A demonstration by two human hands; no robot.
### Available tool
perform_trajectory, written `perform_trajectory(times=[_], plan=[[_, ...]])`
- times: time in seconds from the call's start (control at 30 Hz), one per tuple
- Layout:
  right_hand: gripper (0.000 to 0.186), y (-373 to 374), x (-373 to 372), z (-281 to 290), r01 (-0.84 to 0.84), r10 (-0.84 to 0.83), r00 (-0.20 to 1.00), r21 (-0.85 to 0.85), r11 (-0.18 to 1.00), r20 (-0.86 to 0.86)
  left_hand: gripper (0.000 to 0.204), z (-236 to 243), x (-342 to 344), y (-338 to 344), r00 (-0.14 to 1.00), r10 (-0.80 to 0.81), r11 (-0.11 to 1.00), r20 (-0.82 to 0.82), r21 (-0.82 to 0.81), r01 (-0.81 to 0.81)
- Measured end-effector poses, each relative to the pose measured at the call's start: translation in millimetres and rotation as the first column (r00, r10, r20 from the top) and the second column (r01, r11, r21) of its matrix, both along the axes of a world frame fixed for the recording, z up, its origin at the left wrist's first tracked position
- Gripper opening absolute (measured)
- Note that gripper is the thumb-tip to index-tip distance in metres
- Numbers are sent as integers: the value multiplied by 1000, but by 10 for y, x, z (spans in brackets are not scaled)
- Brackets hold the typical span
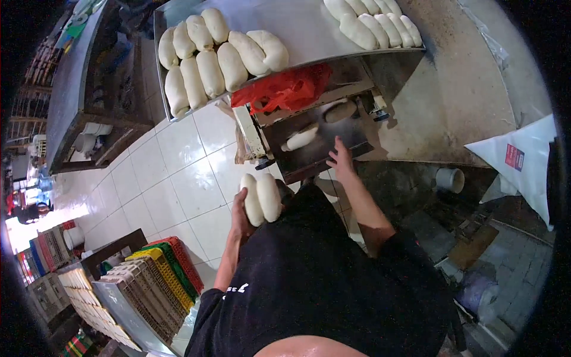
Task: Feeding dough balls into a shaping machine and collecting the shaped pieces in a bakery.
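Observation:
My left hand (239,208) grips two long, smooth white dough rolls (259,199) low at my body's left. My right hand (338,156) is open, fingers spread, at the front edge of a dark machine tray (321,149). On that tray lie a pale dough roll (301,137) and a second, shadowed piece (339,110), just beyond my fingertips. Above them, a crumpled red plastic bag (279,89) hangs beneath a metal shelf (308,30), which bears several dough rolls (209,74) at the left and more at the right (386,30).
A metal-topped table (68,89) stands at the left over a tiled floor (178,154). Stacked coloured plastic crates (157,268) are at the lower left. A white sack (517,160) and a small pale bucket (449,180) are at the right, beside a stained worktop (458,113).

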State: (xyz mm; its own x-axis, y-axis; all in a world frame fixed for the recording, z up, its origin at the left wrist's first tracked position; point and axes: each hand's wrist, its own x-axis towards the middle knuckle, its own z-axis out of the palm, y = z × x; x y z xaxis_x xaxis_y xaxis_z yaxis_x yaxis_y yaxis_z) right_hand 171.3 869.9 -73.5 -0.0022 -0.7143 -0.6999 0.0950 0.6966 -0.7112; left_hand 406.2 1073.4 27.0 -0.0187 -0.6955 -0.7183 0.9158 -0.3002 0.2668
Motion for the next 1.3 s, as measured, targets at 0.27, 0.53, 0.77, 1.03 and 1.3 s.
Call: perform_trajectory(times=[0.27, 0.53, 0.77, 1.03, 1.3], plan=[[58, -182, 995, -1091, 117, -123, 985, 52, 992, 125, 71, 116, 190, 75, 964, 117, 966, 238, -251, -55], [43, 26, -538, 236, 94, -50, 663, -17, 995, 747, 63, -154, 66, 45, 990, 78, 988, 114, -143, -61], [49, -1184, -575, -1052, 421, -394, 857, -9, 907, 332, 56, 59, -184, -302, 985, 37, 999, 168, -41, -31], [51, -504, -657, -208, 223, -109, 845, -159, 962, 524, 58, 244, -290, -579, 986, 140, 987, 87, -87, -133], [46, 377, 145, 1086, -48, 163, 903, -282, 958, 397, 51, 173, -657, -949, 993, 2, 977, -116, -212, -27]])
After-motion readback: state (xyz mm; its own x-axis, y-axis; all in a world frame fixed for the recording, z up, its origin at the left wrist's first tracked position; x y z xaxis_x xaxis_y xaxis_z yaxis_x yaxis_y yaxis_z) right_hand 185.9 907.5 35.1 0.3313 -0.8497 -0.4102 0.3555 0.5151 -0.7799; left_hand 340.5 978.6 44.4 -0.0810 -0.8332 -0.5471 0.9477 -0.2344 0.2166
